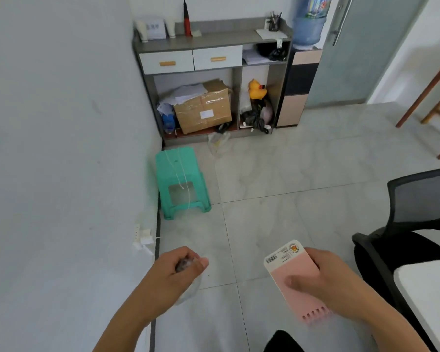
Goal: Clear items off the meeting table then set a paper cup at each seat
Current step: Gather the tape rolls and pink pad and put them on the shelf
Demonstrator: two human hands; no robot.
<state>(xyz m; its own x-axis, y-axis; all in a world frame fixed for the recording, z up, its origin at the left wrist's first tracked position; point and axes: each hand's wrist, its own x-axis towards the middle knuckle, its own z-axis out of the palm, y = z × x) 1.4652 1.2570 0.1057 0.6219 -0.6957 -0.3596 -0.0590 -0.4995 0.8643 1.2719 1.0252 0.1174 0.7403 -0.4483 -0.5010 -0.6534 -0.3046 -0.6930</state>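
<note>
My right hand (325, 278) grips a flat pink item (290, 280) with a white label end and a toothed lower edge, held over the tiled floor. My left hand (178, 270) is closed around a small dark object (182, 265) and a clear plastic bag (191, 290) that hangs below the fingers. A white table corner (427, 288) shows at the lower right edge. No paper cups are in sight.
A grey cabinet (214, 41) with drawers, a cardboard box (203, 107) and a yellow duck toy (257, 90) stands against the far wall. A teal plastic stool (181, 181) sits by the left wall. A black mesh chair (417, 212) is at right, a water dispenser (305, 47) beside the cabinet.
</note>
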